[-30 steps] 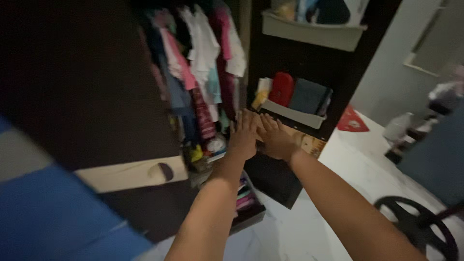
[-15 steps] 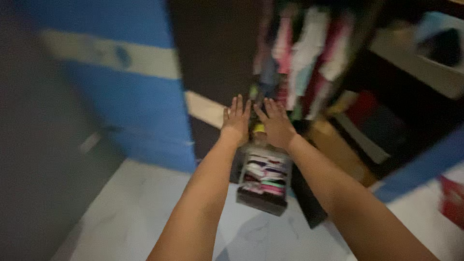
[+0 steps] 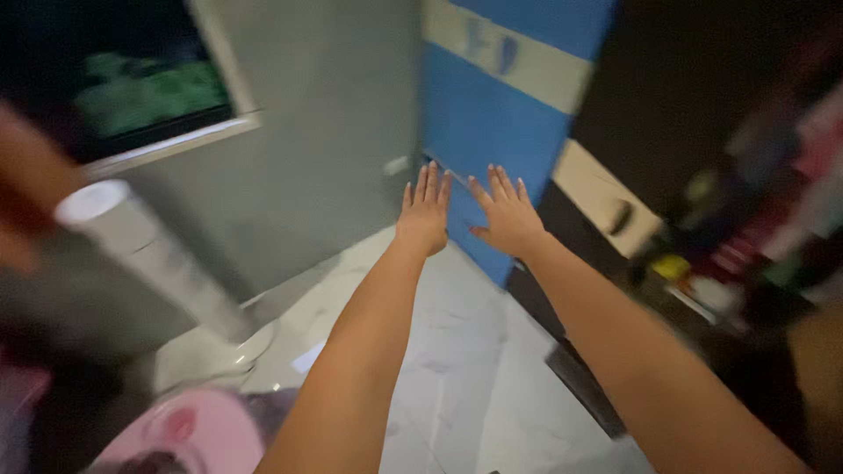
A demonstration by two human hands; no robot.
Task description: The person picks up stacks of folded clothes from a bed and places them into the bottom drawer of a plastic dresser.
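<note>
Out in front, head view: both my arms are stretched forward over the pale marble-look floor [image 3: 457, 351], palms down, toward 12 o'clock.
Left hand [image 3: 424, 215]: flat, fingers together and straight, holding nothing; it hangs in the air just before the blue door panel [image 3: 500, 123], and I cannot tell whether the fingertips touch it.
Right hand [image 3: 505, 215]: flat too, fingers slightly fanned, empty; it sits just beside the left, the two close but not touching.
Blue door panel: at 12 to 1 o'clock, upright, with a cream stripe [image 3: 518, 61] across its top; its lower edge meets the floor just past my hands.
Dark wardrobe [image 3: 685, 96]: at 2 o'clock, with a cream band and recessed handle [image 3: 606, 206]; blurred hanging clothes [image 3: 790, 175] lie at 3 o'clock.
Grey wall [image 3: 325, 132]: at 11 o'clock, with a window [image 3: 132, 79] at 10 o'clock.
Pale cylinder [image 3: 149, 254]: at 9 o'clock, tilted, too blurred to name further.
Pink thing [image 3: 189, 434]: at 7 o'clock, low on the floor.
Doing it well: in my judgement, I should keep both palms level and side by side, slow the head so the view steadies, and meet the panel with flat hands, not fingertips.
</note>
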